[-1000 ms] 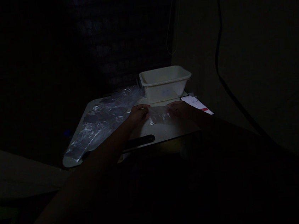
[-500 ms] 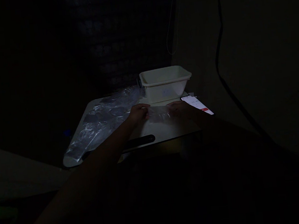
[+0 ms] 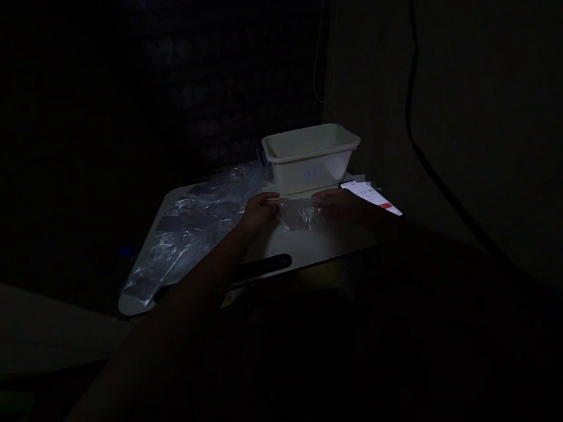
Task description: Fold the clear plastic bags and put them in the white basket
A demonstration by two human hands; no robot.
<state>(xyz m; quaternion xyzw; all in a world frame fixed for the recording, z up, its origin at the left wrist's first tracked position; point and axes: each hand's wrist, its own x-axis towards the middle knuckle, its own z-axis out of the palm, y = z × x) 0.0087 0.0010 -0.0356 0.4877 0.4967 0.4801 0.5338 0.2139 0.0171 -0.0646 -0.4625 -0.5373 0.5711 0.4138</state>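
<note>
A small clear plastic bag is stretched between my two hands, low over the white tabletop. My left hand pinches its left edge. At its right edge my right hand is closed on it, the fingers dim in the shadow. Whether anything lies inside the bag I cannot tell. Left of my hands, a loose heap of clear plastic bags covers that side of the table. Just beyond my hands stands a white plastic tub; its floor is hidden.
A lit phone lies at the table's right edge, close to my right hand. The table has a dark handle slot along its near edge. A dark cable hangs down the right wall. The room is very dark.
Both hands stay in nearly the same place, still holding the bag. The bag hangs slightly differently, with its folds catching more light, and the left fingers have lifted a little.
</note>
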